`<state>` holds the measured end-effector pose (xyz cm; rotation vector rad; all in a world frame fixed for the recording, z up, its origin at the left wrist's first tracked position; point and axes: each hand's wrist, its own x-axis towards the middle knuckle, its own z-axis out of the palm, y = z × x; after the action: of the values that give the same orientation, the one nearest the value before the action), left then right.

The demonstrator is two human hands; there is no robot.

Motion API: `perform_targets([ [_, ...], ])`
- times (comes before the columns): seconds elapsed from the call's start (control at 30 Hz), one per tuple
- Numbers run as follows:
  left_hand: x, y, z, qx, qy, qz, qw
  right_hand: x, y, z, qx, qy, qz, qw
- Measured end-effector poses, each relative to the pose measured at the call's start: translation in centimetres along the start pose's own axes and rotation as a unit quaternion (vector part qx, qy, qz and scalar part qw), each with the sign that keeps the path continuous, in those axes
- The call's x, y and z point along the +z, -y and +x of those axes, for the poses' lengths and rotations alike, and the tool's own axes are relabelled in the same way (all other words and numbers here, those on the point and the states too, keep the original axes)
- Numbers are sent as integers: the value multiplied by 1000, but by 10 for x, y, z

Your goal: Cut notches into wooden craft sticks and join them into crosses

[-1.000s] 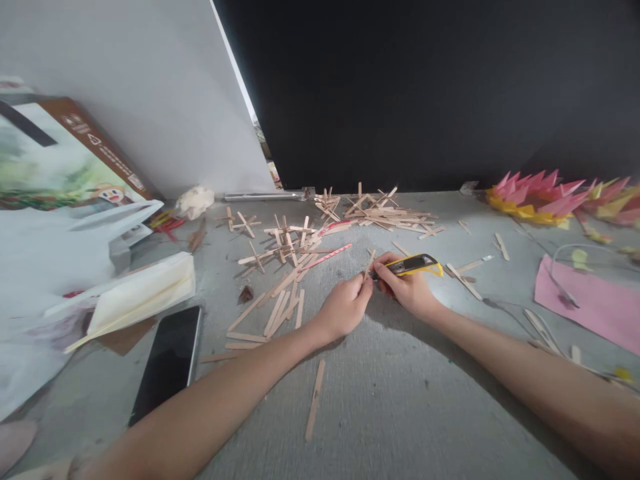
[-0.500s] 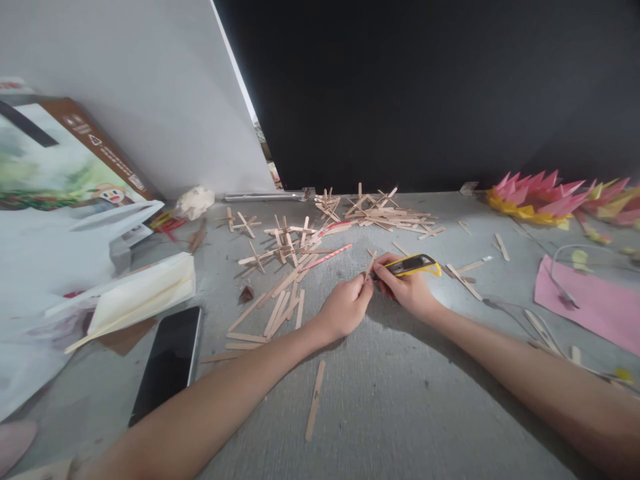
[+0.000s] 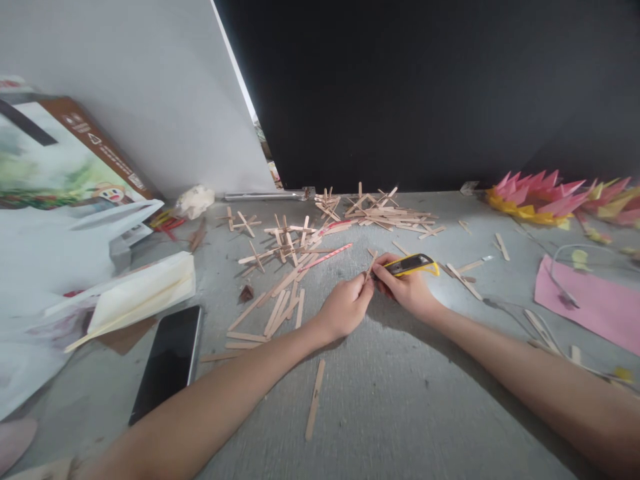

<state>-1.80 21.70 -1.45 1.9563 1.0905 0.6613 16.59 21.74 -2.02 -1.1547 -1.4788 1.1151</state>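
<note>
My left hand (image 3: 347,305) is closed on a wooden craft stick (image 3: 371,264), which points up and away between thumb and fingers. Right beside it, my right hand (image 3: 406,287) grips a yellow and black utility knife (image 3: 413,265). The knife's front end sits against the stick, but my fingers hide the blade. Beyond my hands lie many loose craft sticks (image 3: 395,219) in a pile. Several sticks joined into crosses (image 3: 287,241) stand to the left of it. One single stick (image 3: 315,400) lies nearer to me.
A phone (image 3: 167,360) and an open notebook (image 3: 143,293) lie at left, near plastic bags (image 3: 50,267). A red-and-white striped stick (image 3: 327,257) lies mid-table. On the right are pink paper (image 3: 590,307), a white cable (image 3: 560,283) and a pink-and-yellow folded paper piece (image 3: 537,197). A black panel (image 3: 425,93) stands behind.
The utility knife and my right hand have shifted very slightly to the left. My left hand keeps its hold on the craft stick, and everything else looks the same.
</note>
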Motion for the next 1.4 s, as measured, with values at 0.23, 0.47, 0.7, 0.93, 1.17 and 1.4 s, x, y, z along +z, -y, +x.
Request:
perform_targets([
  [0.23, -1, -2, 0, 1, 6, 12, 1000, 1, 3, 0, 3, 6, 6, 1000],
  [0.47, 0, -1, 0, 7, 6, 12, 1000, 1, 4, 1, 3, 8, 10, 1000],
  [0.7, 0, 0, 0, 10, 6, 16, 1000, 2, 5, 1, 8, 11, 3, 1000],
  [0.93, -1, -1, 0, 6, 13, 19, 1000, 1, 3, 1, 12, 16, 0, 1000],
  [1.17, 0, 0, 0, 8, 15, 20, 1000, 1, 6, 1, 7, 23, -10, 1000],
  [1.4, 1, 1, -1, 5, 9, 30, 999, 2, 6, 1, 17, 25, -7, 1000],
])
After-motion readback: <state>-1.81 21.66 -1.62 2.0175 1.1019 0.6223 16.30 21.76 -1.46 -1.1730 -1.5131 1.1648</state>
